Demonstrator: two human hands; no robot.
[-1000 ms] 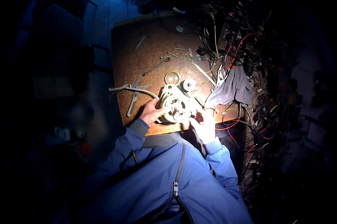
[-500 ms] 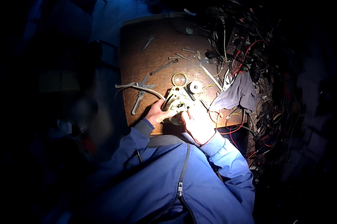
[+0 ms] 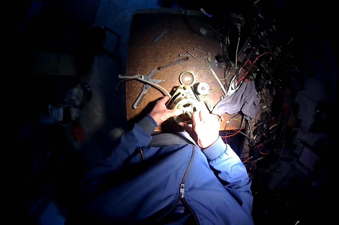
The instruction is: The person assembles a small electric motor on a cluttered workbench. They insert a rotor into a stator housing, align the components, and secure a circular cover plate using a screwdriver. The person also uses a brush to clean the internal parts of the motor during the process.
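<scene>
A pale metal housing (image 3: 184, 92) with a round opening and a narrower, holed far end rests at the table's near edge. My left hand (image 3: 162, 112) grips its left side, the thumb lying over the rim. On the right, my right hand (image 3: 204, 129) is bent over the near rim with index finger and thumb against the housing. Glare and the fingers hide part of the opening, and any small piece there cannot be made out. Just beyond the housing lie a yellowish ring (image 3: 187, 72) and a white spool (image 3: 202, 88) with thin yellow wire.
Left of the housing lie wire strippers (image 3: 146, 83) and a wrench (image 3: 173, 63). Several bolts (image 3: 192, 55) lie farther back on the brown wooden table (image 3: 150, 48). A grey cloth (image 3: 240, 98) sits at the right edge, beside tangled cables (image 3: 254, 60).
The view has shifted, so the table's things appear farther right and slightly higher. My right fingers have moved a little around the near rim; the left hand keeps its grip.
</scene>
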